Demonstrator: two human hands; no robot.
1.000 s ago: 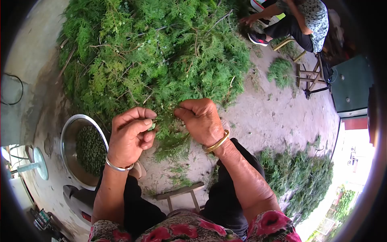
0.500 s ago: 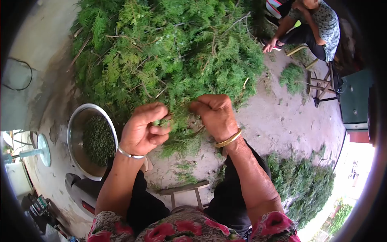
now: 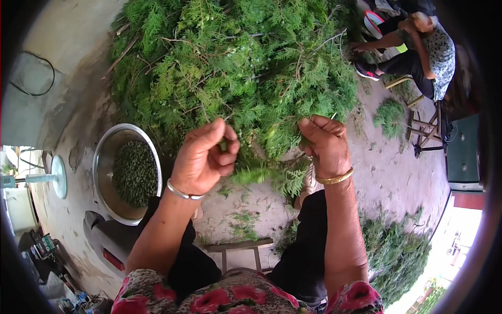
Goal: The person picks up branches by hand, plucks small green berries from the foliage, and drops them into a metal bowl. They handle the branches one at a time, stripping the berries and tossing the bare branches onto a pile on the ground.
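Note:
My left hand (image 3: 205, 159), with a silver bangle at the wrist, has its fingers curled in. A bit of green, which looks like small cones, shows between them. My right hand (image 3: 325, 144), wearing a gold bangle, pinches a cypress-like sprig (image 3: 287, 180); its pale stem end sticks up past the knuckles, and the foliage droops toward the middle, partly blurred. Both hands are over the near edge of a big heap of green branches (image 3: 235, 68). To the left, a metal basin (image 3: 99, 172) holds many small green cones (image 3: 135, 175).
Another person (image 3: 418, 57) sits at the upper right beside a wooden stool (image 3: 426, 128). A second pile of branches (image 3: 395, 251) lies at lower right. A pale blue fan-like stand (image 3: 57, 178) is on the left. A wooden stool edge (image 3: 240, 245) shows between my legs.
My hands have moved apart, the right one to the right with the sprig. The view has shifted slightly. The other person's arm now stretches toward the heap.

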